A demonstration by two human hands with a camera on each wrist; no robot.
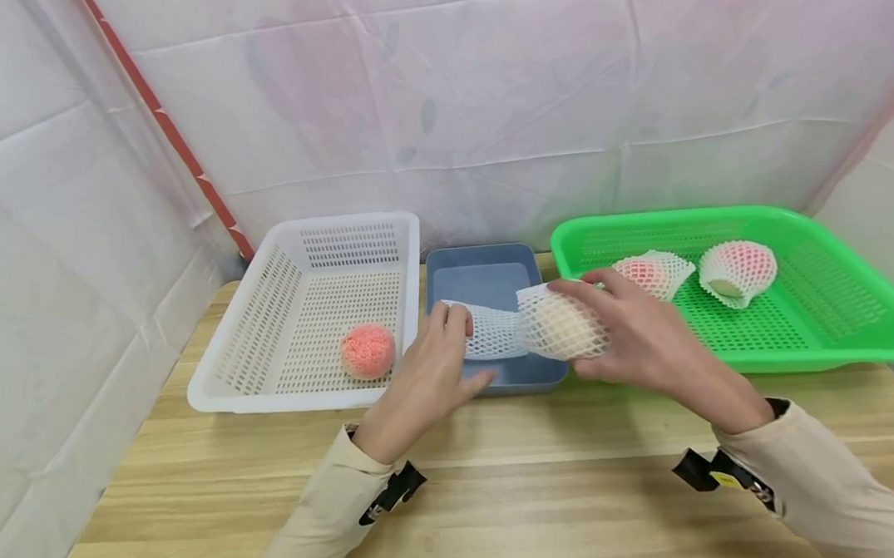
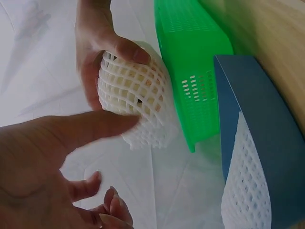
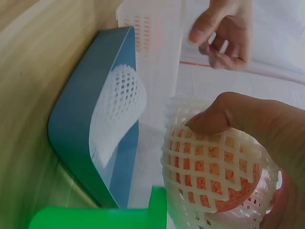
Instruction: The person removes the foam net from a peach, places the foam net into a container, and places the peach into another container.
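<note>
My right hand [image 1: 640, 337] grips a round cream-and-red fruit [image 3: 214, 167] wrapped in a white foam net [image 1: 565, 328], thumb pressed on the mesh. In the head view it is over the right side of a shallow blue-grey box [image 1: 484, 261]. My left hand [image 1: 428, 355] hovers at the box's left side, thumb held out and fingers loosely bent, with nothing in it. Another foam net [image 2: 245, 186], with no fruit visible inside, lies in the box. From the head view, the left fingertips overlap this net, but both wrist views show them apart from it.
At left, a white basket [image 1: 229, 355] holds one pink round fruit [image 1: 368, 351]. The green basket [image 1: 817, 354] at right holds two netted fruits, one [image 1: 645, 274] beside the other [image 1: 739, 270]. A pale curtain [image 1: 514, 101] hangs behind the wooden table [image 1: 539, 491].
</note>
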